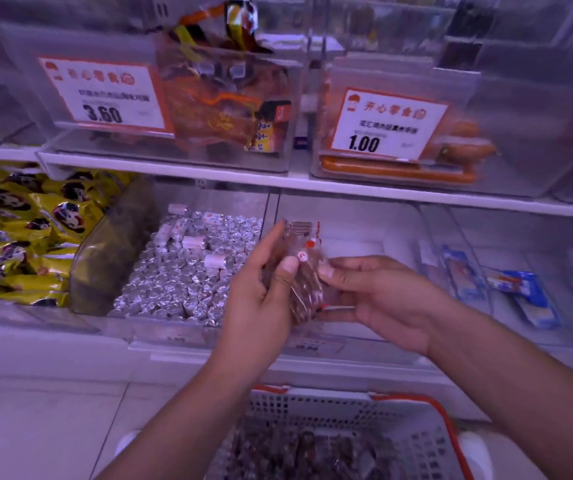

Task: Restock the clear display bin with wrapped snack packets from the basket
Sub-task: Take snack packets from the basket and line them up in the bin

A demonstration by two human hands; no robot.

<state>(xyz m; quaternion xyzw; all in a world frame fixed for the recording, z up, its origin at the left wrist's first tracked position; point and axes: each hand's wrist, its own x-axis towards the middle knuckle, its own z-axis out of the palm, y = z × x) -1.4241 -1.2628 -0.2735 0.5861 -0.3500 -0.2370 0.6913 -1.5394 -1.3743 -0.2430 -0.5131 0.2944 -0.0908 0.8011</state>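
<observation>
My left hand [261,282] grips a stack of clear-wrapped brown snack packets [304,271], thumb across the front. My right hand [378,296] pinches the same stack from the right side. Both hands hold it upright in front of the clear display bin [354,230] on the lower shelf, whose floor shows white and bare behind the hands. Below, at the bottom edge, stands the white basket [413,431] with an orange rim, holding several more brown wrapped packets [306,448].
Left of the clear bin is a bin of silver foil-wrapped pieces [188,268], then yellow packets [18,230]. Blue-white packets [517,292] lie in the bin to the right. The upper shelf carries bins with price cards 3.60 [105,95] and 1.00 [385,124].
</observation>
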